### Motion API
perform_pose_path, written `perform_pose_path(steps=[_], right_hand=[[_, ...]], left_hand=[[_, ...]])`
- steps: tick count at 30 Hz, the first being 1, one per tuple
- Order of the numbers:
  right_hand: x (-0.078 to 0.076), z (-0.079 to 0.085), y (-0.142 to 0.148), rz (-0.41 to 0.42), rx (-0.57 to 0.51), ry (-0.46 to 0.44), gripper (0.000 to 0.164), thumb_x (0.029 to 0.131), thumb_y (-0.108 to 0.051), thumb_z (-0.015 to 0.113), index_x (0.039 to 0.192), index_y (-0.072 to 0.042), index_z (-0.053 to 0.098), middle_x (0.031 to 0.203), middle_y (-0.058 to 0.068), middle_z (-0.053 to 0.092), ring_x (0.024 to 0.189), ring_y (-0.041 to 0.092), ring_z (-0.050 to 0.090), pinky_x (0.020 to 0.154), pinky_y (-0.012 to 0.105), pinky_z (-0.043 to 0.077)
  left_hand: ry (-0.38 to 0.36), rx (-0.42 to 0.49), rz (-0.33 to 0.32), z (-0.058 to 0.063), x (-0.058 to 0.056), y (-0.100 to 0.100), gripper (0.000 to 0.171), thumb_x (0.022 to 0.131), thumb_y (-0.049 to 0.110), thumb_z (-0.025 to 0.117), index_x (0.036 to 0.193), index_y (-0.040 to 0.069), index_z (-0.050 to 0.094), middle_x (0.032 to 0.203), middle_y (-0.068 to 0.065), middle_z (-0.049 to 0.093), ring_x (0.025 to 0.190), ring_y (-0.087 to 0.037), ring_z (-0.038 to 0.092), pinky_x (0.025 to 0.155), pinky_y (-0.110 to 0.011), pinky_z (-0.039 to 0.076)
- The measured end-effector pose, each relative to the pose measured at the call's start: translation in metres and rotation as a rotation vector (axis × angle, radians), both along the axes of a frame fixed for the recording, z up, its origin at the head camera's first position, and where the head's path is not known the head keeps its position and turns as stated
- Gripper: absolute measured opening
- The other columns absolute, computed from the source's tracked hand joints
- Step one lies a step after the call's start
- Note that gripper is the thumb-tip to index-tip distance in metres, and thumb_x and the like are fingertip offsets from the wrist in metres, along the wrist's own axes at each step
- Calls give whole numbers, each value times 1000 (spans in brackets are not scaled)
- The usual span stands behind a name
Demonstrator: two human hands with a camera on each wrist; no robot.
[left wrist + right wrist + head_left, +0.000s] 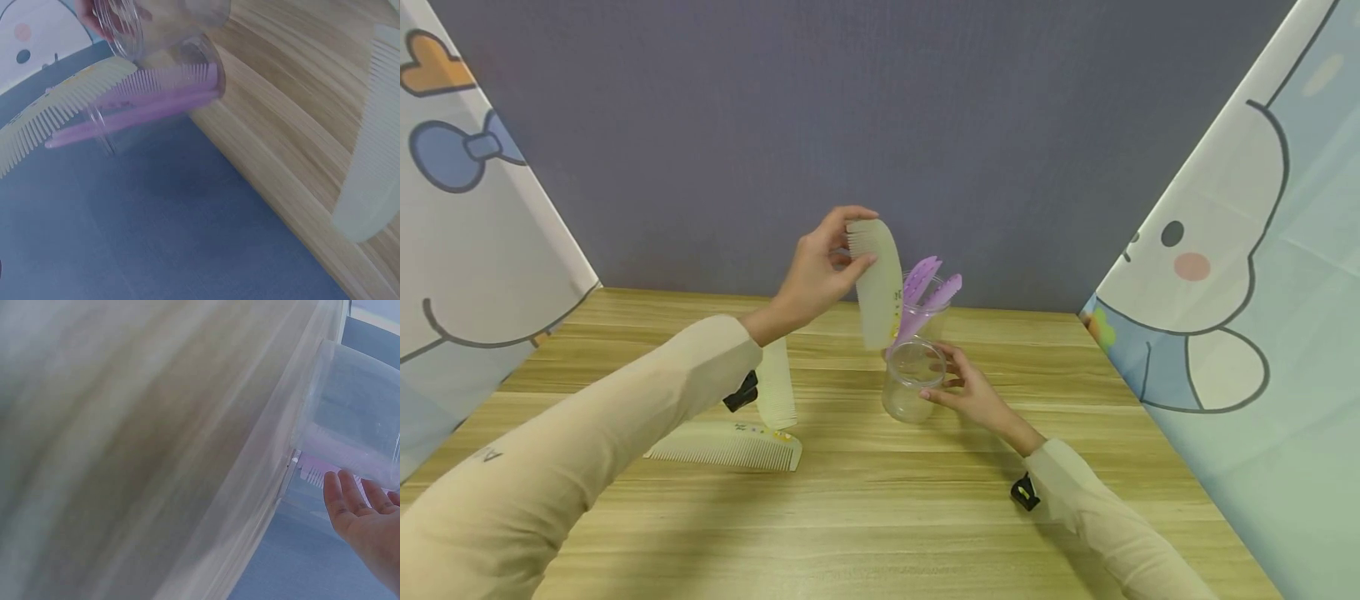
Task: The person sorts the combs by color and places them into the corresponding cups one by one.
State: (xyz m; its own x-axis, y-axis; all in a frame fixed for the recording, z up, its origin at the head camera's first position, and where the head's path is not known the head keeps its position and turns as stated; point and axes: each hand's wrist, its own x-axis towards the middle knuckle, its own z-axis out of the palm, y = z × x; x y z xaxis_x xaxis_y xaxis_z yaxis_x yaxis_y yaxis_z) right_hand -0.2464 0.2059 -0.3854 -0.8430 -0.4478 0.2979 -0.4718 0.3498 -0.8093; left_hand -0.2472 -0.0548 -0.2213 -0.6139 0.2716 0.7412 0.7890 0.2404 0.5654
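Observation:
My left hand (823,267) pinches a pale, curved comb (880,287) between thumb and fingers, upright in the air. In the left wrist view the comb's toothed end (69,100) reaches in from the left, overlapping the jars. At its right side, my right hand (973,396) holds a clear plastic jar (904,404) that stands upright on the table, thumb in front and fingers behind. In the right wrist view, fingertips lie along the jar's wall (356,406). Just behind is a second clear jar (942,321) with purple combs (936,296) in it.
Two more pale combs lie on the wooden table (880,517): one lengthwise (777,387), partly under the left forearm, and one crosswise (730,446) nearer the front. A grey panel (880,125) rises at the back. Cartoon-printed cloths (1210,275) flank both sides.

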Motion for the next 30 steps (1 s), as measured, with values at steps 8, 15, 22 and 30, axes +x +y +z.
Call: perform_pose_path(steps=[8,15,22,30], right_hand=[[1,1,-1,-11,15,3,75,77,-5,71,139,-7,29,135,25,41,116,44,47,88,51,47],[0,-1,0,1,25,47,72,79,-17,71,139,-10,30,135,22,42,115,41,49,85,48,49],[-2,-2,0,7,32,42,73,80,-16,70,139,-9,28,133,20,44,114,40,50,85,48,49],[1,4,-1,17,13,-9,73,80,-4,67,140,-6,26,137,23,40,117,44,46,88,55,45]], left_hand=[[28,38,-26,-21,-21,15,45,82,0,64,124,8,48,109,-14,59,89,-21,65,68,-26,55],[6,22,-56,-36,-22,28,45,83,1,63,125,8,46,113,-14,58,89,-22,64,70,-23,55],[-35,-5,-62,-53,-23,37,45,83,2,63,125,8,48,113,-13,58,87,-22,64,70,-25,55],[-107,-23,-51,-73,-23,42,44,83,1,63,124,8,47,108,-13,60,86,-21,64,69,-22,55]])
